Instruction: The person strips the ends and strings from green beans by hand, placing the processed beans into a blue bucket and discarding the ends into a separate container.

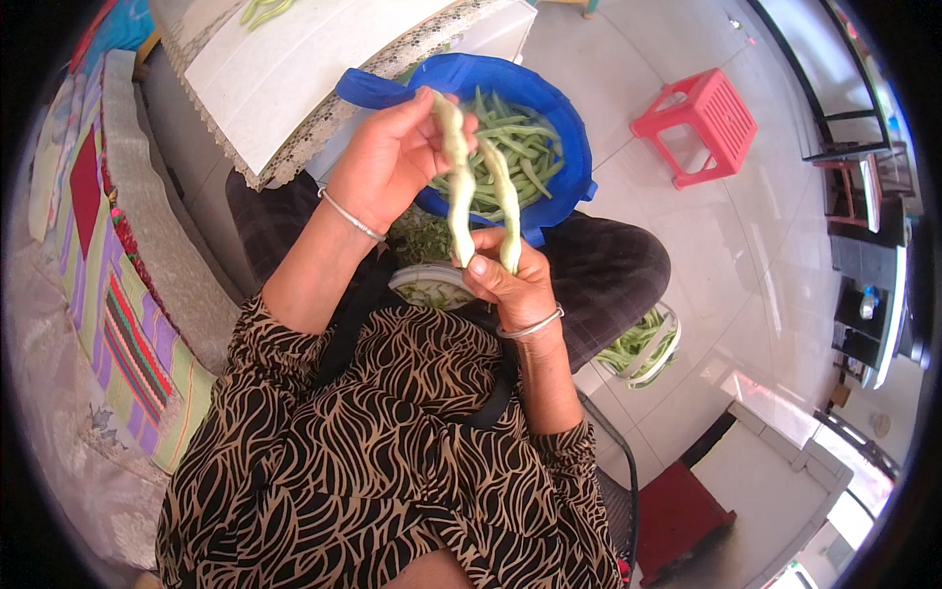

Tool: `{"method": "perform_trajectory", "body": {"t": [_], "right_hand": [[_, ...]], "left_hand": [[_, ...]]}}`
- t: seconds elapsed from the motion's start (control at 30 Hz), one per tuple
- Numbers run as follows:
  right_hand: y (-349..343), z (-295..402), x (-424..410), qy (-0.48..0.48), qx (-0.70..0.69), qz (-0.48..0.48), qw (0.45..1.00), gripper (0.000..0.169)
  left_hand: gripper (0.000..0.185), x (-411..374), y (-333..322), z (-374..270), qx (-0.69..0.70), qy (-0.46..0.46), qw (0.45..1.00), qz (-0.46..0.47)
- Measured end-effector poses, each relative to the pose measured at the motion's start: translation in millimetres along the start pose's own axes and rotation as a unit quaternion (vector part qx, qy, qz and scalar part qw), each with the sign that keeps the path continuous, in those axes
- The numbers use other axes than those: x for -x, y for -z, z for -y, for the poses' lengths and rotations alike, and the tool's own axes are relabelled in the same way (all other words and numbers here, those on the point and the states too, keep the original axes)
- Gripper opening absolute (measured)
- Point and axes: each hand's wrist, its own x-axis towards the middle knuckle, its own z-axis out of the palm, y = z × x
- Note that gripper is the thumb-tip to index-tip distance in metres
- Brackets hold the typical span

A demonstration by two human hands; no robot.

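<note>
My left hand (394,166) has its thumb and fingers at the upper end of a long pale green bean pod (461,195). Between the thumb and fingers of my right hand (511,283) are the lower end of that pod and the end of a second bean pod (505,188), whose other end points up and away. Both pods hang over an open blue fabric bag (578,140), where many green beans (522,151) lie. Under my hands, partly hidden, a pale round container (405,276) holds small green scraps (441,294).
A basket (673,331) of green beans stands on the tiled floor (725,283) to my right. Farther off is a red plastic stool (699,129). The lace-edged table (294,81) at front left bears a few pods (268,11). A covered sofa (158,243) runs along my left.
</note>
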Motion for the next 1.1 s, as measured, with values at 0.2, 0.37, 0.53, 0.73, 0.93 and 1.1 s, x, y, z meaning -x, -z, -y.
{"method": "perform_trajectory", "body": {"t": [0.2,0.37,0.53,0.73,0.93,1.1], "right_hand": [[4,19,-3,0.118,0.276,-0.089,0.95,0.021],[-3,19,-2,0.171,0.295,-0.146,0.929,0.022],[-3,32,4,0.087,0.074,-0.104,0.988,0.021],[4,27,4,0.145,0.043,-0.097,0.984,0.013],[-3,25,4,0.21,0.16,-0.137,0.955,0.011],[-11,25,6,0.246,0.22,-0.166,0.929,0.016]], "left_hand": [[0.034,28,-16,-1,-0.154,0.036,0.985,0.076],[0.022,41,-23,4,-0.259,0.05,0.961,0.088],[0.019,39,-23,5,-0.234,0.064,0.966,0.09],[0.021,39,-28,7,-0.213,0.08,0.971,0.073],[0.03,44,-35,17,-0.183,0.081,0.976,0.083],[0.032,45,-37,23,-0.166,0.091,0.977,0.093]]}}
